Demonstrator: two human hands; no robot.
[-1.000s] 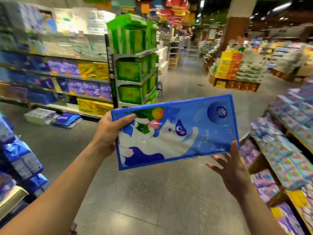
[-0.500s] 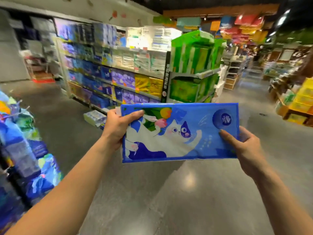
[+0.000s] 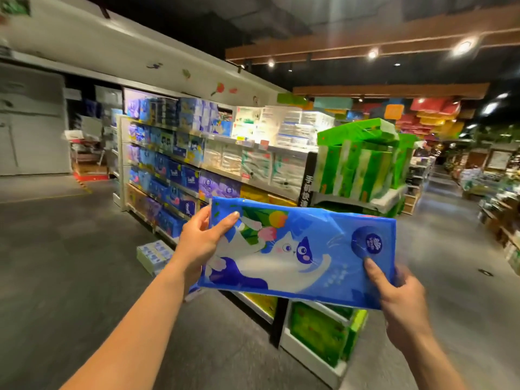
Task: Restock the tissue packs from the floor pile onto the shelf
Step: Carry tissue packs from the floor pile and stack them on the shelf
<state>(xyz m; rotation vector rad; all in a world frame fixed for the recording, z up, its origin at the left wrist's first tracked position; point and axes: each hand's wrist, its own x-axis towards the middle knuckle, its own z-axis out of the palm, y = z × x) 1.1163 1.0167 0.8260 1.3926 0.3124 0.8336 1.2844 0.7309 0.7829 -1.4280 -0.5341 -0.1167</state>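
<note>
spanning the gap between both grips, the blue tissue pack (image 3: pixel 295 257) is held in the air: the left hand (image 3: pixel 199 243) pinches its left end and the right hand (image 3: pixel 399 294) its near right corner, with the shelf (image 3: pixel 180 170) just beyond.

Glossy plastic wrap on tissue pack (image 3: pixel 298 254); smooth, dull-sheen grey floor (image 3: pixel 70 249).

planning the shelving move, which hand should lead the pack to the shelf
Left, probably: the left hand grips the blue pack at its end nearest the shelf; the right hand pinches the far corner.
</note>
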